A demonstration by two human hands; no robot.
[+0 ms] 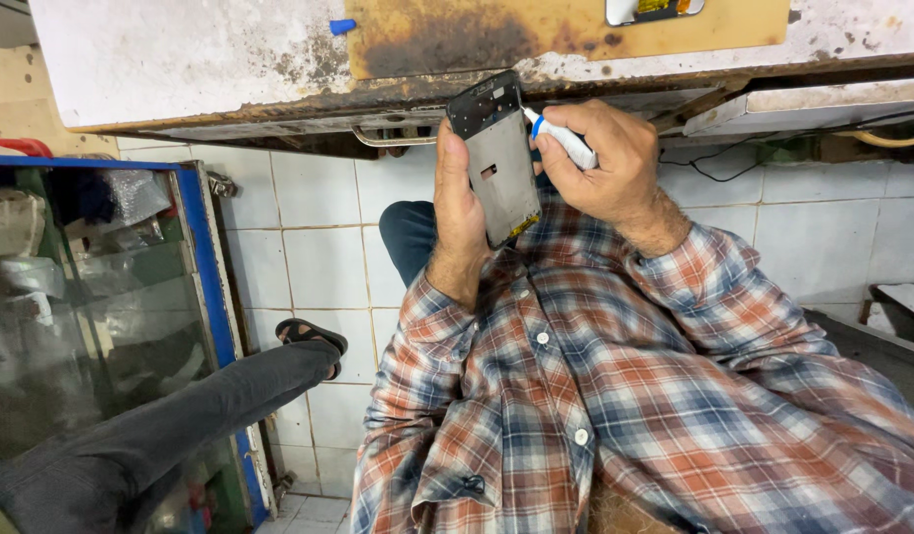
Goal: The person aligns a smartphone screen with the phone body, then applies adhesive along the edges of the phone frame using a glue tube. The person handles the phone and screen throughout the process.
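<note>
My left hand (459,203) grips a bare phone frame (499,158), dark with a grey metal plate, held upright by its left edge below the workbench front. My right hand (607,163) is closed round a small white tube with a blue collar (561,138). The tube's tip touches the upper right edge of the frame. Both forearms wear plaid sleeves in red, blue and white.
A worn white workbench (180,59) with a rust-stained brown board (457,30) and a blue cap (342,26) spans the top. A blue-framed glass cabinet (205,267) stands at left. Another person's dark-trousered leg and sandal (314,336) stretch over the white tiled floor (319,257).
</note>
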